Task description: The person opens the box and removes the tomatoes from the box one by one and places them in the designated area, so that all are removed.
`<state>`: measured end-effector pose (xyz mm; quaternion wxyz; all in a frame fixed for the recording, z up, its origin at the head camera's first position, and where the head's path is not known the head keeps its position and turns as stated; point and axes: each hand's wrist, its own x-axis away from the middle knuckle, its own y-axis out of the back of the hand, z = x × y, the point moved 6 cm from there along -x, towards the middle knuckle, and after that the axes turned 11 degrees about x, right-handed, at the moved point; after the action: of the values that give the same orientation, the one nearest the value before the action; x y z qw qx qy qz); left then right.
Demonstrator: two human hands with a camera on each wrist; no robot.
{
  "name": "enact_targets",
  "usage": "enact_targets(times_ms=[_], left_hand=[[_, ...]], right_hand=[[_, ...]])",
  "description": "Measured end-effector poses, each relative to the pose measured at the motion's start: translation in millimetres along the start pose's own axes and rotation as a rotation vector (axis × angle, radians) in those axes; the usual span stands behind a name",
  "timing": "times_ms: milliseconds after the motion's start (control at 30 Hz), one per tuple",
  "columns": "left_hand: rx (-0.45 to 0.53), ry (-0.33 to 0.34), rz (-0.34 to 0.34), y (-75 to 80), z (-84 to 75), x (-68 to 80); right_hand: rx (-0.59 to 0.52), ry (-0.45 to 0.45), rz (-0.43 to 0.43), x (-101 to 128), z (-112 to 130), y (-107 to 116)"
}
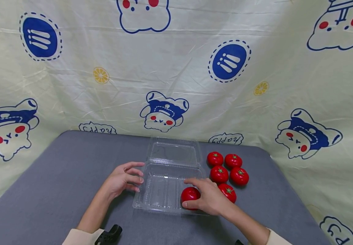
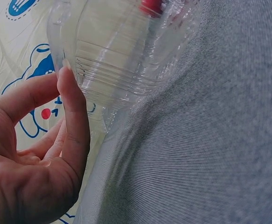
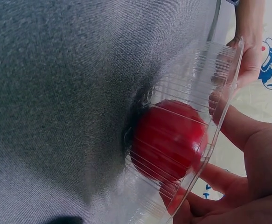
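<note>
A clear plastic clamshell box lies on the table with its lid folded back. One red tomato sits in the box's front right part; through the clear wall the right wrist view also shows the tomato. My right hand holds this tomato, thumb on its near side and fingers around the far side, partly hidden. At the box's left rim, my left hand touches the edge with relaxed, slightly bent fingers. In the left wrist view, fingertips of the left hand meet the clear rim.
Right of the box stand several more red tomatoes, one partly behind my right hand. A grey cloth covers the table. Behind it hangs a pale printed curtain.
</note>
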<state>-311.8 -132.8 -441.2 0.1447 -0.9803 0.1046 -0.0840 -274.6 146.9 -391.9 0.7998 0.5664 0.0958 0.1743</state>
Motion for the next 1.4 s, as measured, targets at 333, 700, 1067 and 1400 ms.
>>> enact_targets(times_ms=[333, 700, 1067, 1400], left_hand=[[-0.003, 0.0, 0.001, -0.1, -0.1, -0.3], [-0.013, 0.001, -0.012, 0.2, 0.1, -1.1], [-0.015, -0.003, -0.007, 1.1, -0.2, -1.2], [-0.009, 0.001, -0.002, 0.9, 1.2, -1.4]], right_hand=[[0.088, 0.059, 0.002, 1.9, 0.6, -1.5], [0.082, 0.073, 0.024, 0.4, 0.9, -1.4], [0.102, 0.096, 0.024, -2.2, 2.3, -1.7], [0.106, 0.079, 0.034, -2.4, 1.6, -2.0]])
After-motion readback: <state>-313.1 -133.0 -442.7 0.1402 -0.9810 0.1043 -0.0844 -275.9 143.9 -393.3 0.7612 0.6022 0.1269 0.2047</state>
